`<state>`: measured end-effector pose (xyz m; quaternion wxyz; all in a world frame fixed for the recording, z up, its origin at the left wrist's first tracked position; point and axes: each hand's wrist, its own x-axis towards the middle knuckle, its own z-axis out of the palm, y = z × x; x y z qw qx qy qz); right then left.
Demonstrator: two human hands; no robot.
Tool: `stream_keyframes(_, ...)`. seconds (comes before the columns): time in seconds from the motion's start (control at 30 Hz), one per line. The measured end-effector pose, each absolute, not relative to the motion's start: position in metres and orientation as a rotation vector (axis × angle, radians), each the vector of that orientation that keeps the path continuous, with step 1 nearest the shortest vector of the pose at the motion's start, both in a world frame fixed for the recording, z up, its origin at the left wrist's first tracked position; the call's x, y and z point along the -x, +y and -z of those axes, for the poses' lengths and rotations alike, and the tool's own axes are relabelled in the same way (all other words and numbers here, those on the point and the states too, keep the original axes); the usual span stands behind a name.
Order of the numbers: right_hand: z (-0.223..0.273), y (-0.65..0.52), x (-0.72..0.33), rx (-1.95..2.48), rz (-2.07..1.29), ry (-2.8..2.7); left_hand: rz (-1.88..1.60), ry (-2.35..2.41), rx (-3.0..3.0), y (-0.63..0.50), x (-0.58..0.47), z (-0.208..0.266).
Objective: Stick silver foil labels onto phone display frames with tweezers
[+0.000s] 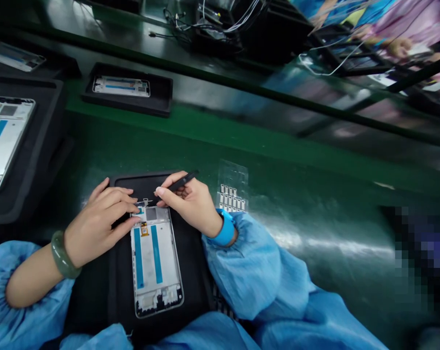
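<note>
Phone chassis (149, 265) is laid on a black tray (121, 277), lower centre. A black pen-like tool (183, 181) is pinched by the right hand (193, 204); whether anything is gripped by the left hand (105, 214), bent over the top edge, cannot be told. Its tip is best kept steady. One tool is counted, plus three more chassis (121, 86) toward upper left.
</note>
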<state>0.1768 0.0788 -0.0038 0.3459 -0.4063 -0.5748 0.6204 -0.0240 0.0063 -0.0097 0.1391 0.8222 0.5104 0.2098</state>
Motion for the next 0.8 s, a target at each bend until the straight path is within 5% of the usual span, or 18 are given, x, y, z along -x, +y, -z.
stream_keyframes(0.8,0.0048,0.0763,-0.1760,1.042,-1.470,-1.751,-0.607,1.474,-2.393,0.0055,0.0231,0.0087)
